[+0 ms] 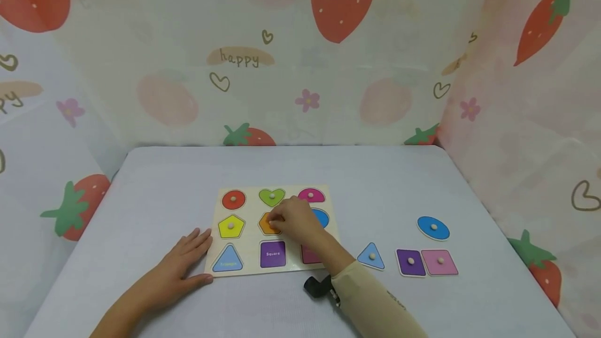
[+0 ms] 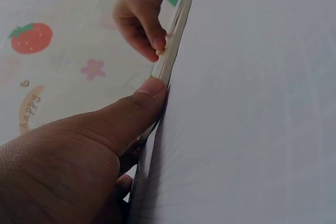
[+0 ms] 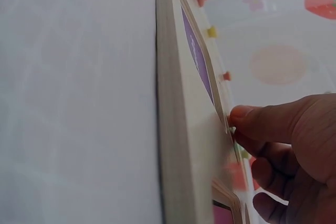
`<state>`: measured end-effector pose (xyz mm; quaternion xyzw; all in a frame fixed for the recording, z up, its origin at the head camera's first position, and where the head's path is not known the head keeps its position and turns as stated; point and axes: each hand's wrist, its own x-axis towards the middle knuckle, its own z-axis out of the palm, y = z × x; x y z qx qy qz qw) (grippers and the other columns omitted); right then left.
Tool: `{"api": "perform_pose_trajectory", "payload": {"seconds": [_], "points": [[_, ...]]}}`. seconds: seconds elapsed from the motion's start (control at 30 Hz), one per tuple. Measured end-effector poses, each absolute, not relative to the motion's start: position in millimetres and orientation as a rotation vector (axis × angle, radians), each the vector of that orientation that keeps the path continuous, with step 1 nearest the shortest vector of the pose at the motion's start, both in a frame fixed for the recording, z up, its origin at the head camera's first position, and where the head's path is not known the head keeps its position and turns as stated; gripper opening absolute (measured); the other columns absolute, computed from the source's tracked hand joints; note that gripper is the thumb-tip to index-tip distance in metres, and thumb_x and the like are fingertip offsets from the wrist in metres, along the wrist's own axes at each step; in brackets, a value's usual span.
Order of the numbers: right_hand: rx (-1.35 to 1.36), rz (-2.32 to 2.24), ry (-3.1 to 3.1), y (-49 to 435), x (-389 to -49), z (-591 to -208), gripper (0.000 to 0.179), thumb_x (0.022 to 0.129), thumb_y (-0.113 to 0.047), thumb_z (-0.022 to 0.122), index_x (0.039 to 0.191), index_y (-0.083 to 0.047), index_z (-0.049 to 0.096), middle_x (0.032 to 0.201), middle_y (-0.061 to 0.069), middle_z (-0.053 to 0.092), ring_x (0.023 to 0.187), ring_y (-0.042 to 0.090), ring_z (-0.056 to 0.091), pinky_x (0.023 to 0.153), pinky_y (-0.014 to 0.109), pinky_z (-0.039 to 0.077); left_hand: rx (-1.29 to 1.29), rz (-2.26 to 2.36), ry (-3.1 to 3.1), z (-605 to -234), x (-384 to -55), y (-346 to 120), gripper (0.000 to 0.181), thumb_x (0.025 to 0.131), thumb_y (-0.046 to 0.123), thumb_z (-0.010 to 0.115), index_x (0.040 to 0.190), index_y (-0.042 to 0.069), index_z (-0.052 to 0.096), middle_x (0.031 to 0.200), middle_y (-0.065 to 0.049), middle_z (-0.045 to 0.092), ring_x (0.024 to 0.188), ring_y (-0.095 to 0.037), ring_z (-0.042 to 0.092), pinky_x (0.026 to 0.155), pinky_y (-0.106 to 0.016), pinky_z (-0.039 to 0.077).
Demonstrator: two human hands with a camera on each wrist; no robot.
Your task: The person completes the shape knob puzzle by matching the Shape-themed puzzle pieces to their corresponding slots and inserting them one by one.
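Observation:
A wooden shape puzzle board (image 1: 251,189) lies on the table. My right hand (image 1: 298,218) reaches over its middle, thumb and index finger pinching the small knob of an orange hexagon piece (image 1: 265,227) at the hexagon's spot. In the right wrist view, the fingertips meet at the knob close over the board. My left hand (image 1: 180,262) rests beside the board's left edge, fingers extended, with fingertips and thumb touching that edge. Knobbed pieces sit in the board: a red circle (image 1: 227,202), green heart (image 1: 265,195), magenta half circle (image 1: 319,196) and yellow pentagon (image 1: 225,228).
Printed triangle (image 1: 228,255) and purple square (image 1: 273,261) recesses show at the board's front; my right forearm partly covers a pink one. Right of the board lie a blue triangle (image 1: 368,254), purple square (image 1: 418,270), pink four-sided piece (image 1: 448,269) and blue oval (image 1: 424,227).

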<state>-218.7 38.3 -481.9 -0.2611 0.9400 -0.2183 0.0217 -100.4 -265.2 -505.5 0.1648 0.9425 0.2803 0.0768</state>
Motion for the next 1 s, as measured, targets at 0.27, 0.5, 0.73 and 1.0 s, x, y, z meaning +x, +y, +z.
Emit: {"api": "perform_pose_trajectory", "payload": {"seconds": [0.27,0.5,0.73,1.0], "points": [[-0.679,-0.745,2.888,37,-217,-483,0.014,0.092,-0.028,0.079,0.104,-0.023,0.083,0.088,-0.015,0.075,0.088,0.007,0.054,0.074,0.020,0.048,0.508,0.826,2.840,-507,-101,-265,0.093,0.086,0.059,0.074,0.158,0.012,0.040,0.169,-0.001,0.029,0.159,-0.033,0.013,0.115,-0.006,-0.012],[-0.643,-0.770,2.873,36,-218,-483,0.014,0.092,-0.029,0.079,0.104,-0.024,0.083,0.087,-0.016,0.072,0.090,0.008,0.054,0.076,0.020,0.049,0.526,0.831,2.854,-507,-101,-266,0.092,0.087,0.060,0.073,0.158,0.011,0.040,0.168,-0.002,0.030,0.158,-0.034,0.014,0.113,-0.004,-0.012],[-0.642,-0.780,2.858,38,-219,-478,0.015,0.090,-0.030,0.080,0.102,-0.022,0.083,0.087,-0.015,0.074,0.091,0.008,0.057,0.080,0.023,0.051,0.504,0.829,2.850,-507,-99,-266,0.093,0.086,0.061,0.073,0.158,0.012,0.040,0.169,-0.003,0.029,0.158,-0.034,0.014,0.120,-0.012,-0.010],[-0.683,-0.806,2.867,54,-219,-458,0.018,0.092,-0.026,0.079,0.109,-0.020,0.082,0.094,-0.011,0.074,0.099,0.013,0.060,0.090,0.032,0.051,0.501,0.819,2.846,-507,-101,-265,0.093,0.087,0.060,0.073,0.159,0.013,0.039,0.169,-0.001,0.028,0.159,-0.033,0.012,0.126,-0.021,-0.005]]}}
